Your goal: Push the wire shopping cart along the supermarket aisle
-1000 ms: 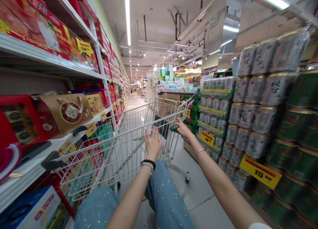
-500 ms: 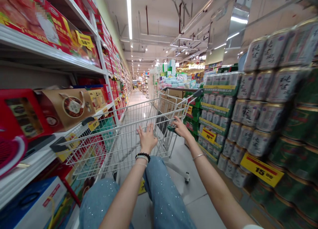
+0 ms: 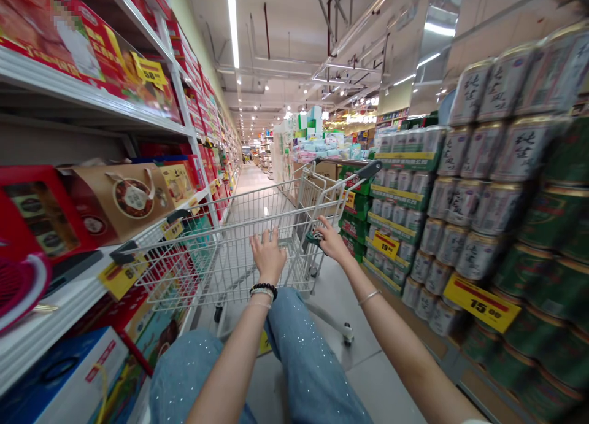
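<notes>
A wire shopping cart (image 3: pixel 221 270) stands in front of me and shows no goods inside. My left hand (image 3: pixel 269 255) has its fingers hooked over the cart's near rail, with dark beads and a pale bracelet on the wrist. My right hand (image 3: pixel 332 240) curls around the rail next to a dark plastic grip (image 3: pixel 314 235), and a thin silver bangle circles that wrist. Below the arms are my own legs in sparkly blue jeans (image 3: pixel 299 356).
Shelves of red gift boxes (image 3: pixel 124 203) line the left side. On the right rise stacks of silver cans (image 3: pixel 464 203) and green cans (image 3: pixel 538 344), with a yellow price tag (image 3: pixel 481 302). The tiled aisle (image 3: pixel 251 178) runs ahead.
The cart's left end has swung up and to the right in view. Both hands remain on the rail, and the shelves and stacks have shifted slightly.
</notes>
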`<state>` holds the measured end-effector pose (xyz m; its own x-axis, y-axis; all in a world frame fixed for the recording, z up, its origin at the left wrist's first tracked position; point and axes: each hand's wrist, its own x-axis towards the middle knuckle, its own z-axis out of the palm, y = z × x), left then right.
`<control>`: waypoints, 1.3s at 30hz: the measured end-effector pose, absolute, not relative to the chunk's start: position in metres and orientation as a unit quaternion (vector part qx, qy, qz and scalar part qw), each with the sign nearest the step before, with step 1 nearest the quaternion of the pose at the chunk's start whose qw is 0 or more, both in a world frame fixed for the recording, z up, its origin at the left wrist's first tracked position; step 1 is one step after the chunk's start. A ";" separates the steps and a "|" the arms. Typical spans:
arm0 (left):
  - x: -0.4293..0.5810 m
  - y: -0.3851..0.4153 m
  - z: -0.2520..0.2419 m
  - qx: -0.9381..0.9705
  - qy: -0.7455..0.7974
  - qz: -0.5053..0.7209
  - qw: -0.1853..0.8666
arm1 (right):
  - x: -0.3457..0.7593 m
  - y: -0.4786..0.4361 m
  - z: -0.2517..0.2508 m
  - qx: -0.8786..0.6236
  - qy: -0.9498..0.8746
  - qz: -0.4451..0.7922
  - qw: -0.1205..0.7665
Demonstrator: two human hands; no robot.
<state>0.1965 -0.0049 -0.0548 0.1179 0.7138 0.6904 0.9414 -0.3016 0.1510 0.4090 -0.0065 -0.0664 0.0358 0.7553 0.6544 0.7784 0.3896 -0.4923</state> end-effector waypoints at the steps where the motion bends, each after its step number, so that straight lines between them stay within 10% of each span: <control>1: 0.196 -0.005 -0.054 -0.732 -0.564 -0.344 0.163 | 0.405 -0.011 -0.065 -0.557 -0.688 -0.023 0.464; 14: 0.188 0.006 -0.048 -0.751 -0.534 -0.371 0.118 | 0.361 0.006 -0.055 -0.420 -0.706 -0.293 0.489; 39: 0.187 0.007 -0.044 -0.756 -0.535 -0.364 0.097 | 0.360 -0.004 -0.039 -0.453 -0.726 -0.303 0.419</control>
<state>0.1868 0.0066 -0.0444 0.1623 0.7389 0.6540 0.8795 -0.4088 0.2436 0.3602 -0.0043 -0.0390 -0.2382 0.4048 0.8828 0.9119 0.4061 0.0599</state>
